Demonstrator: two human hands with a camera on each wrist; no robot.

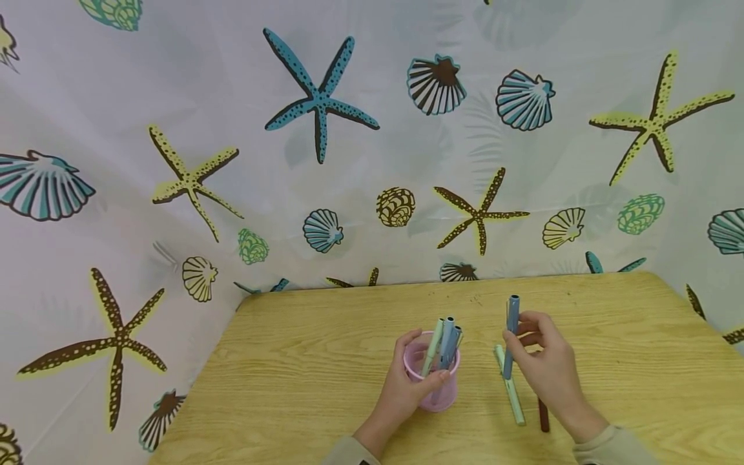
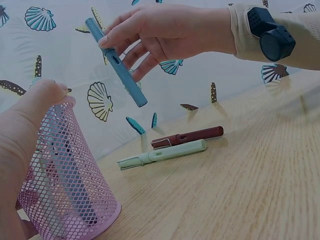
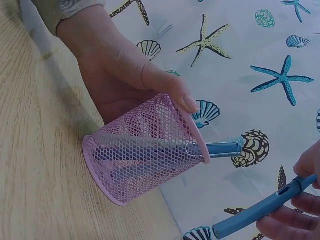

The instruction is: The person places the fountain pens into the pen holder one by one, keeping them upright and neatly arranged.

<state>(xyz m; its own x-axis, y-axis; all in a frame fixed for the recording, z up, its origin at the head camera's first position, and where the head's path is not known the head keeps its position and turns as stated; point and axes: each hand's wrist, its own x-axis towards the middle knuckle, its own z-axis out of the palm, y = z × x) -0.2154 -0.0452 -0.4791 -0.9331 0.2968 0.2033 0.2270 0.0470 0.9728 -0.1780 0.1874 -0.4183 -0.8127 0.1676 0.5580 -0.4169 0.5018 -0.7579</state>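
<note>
A pink mesh pen cup (image 1: 438,395) stands on the wooden table with several pens (image 1: 446,342) in it, light green and blue ones. My left hand (image 1: 407,381) grips the cup round its side, thumb near the rim. To the right of the cup, my right hand (image 1: 549,361) pinches a blue pen (image 1: 511,336) between thumb and fingers, held above the table. Below that hand, a light green pen (image 2: 162,154) and a dark red pen (image 2: 187,136) lie side by side on the table. In the head view the right hand partly hides the dark red pen.
The wooden table (image 1: 290,361) reaches back to a white cloth (image 1: 360,148) printed with starfish and shells, which hangs behind it and on both sides. A dark device (image 2: 272,37) is strapped to the right wrist over a beige sleeve (image 2: 245,30).
</note>
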